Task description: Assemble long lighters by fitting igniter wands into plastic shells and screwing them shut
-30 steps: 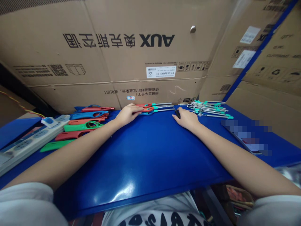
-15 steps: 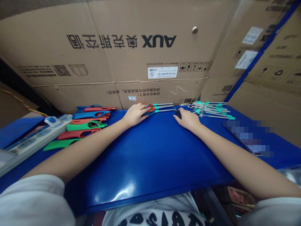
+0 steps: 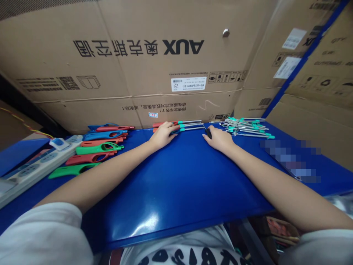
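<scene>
Lighters [image 3: 182, 126] lie under the left hand [image 3: 163, 135], fingers draped over them, gripping or not, I can't tell! Right hand [image 3: 220, 138] curls round a black tool [image 3: 208, 133].

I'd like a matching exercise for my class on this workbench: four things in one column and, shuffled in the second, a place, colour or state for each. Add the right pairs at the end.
Column one
1. Left hand
2. Right hand
3. Power strip
4. Pile of metal tubes

Column two
A. Holding a small black tool
B. Just right of the right hand, with teal pieces among it
C. Over red-orange handles
D. White, at the left side of the picture

Right pairs
1-C, 2-A, 3-D, 4-B
</scene>
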